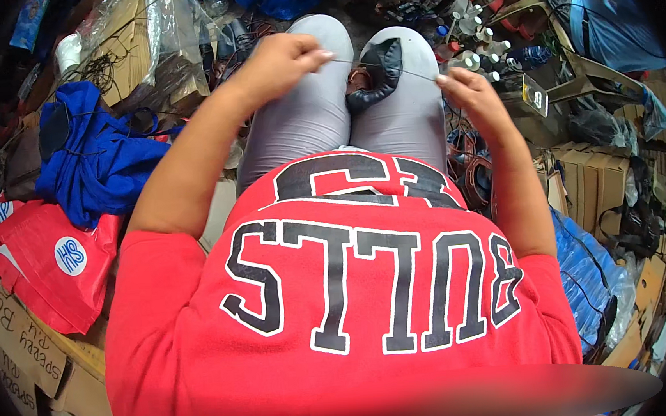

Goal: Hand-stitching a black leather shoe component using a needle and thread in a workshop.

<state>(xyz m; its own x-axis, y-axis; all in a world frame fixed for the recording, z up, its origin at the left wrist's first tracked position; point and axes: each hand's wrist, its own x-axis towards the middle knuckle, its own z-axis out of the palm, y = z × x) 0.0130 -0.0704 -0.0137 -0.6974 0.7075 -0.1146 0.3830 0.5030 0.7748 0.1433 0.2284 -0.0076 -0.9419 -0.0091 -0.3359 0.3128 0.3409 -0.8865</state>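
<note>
A thin dark thread [420, 74] is stretched across my knees between my two hands. My left hand [286, 61] pinches its one end above my left knee, thumb and fingertips pressed together. Beside my right knee, my right hand [473, 94] grips the other end between thumb and forefinger. Under the thread, a black leather piece [382, 79], curved like a shoe upper, rests on my right thigh and hangs over the gap between my legs. Whether the thread is joined to the leather, I cannot tell. Brown leather shows behind the black piece.
Several white-capped bottles [477, 48] stand beyond my right knee. A person in blue [624, 29] sits at the far right. Blue cloth [91, 160] and a red bag [60, 265] lie at my left, above cardboard boxes [43, 356]. A blue plastic-wrapped bundle [585, 282] is at my right.
</note>
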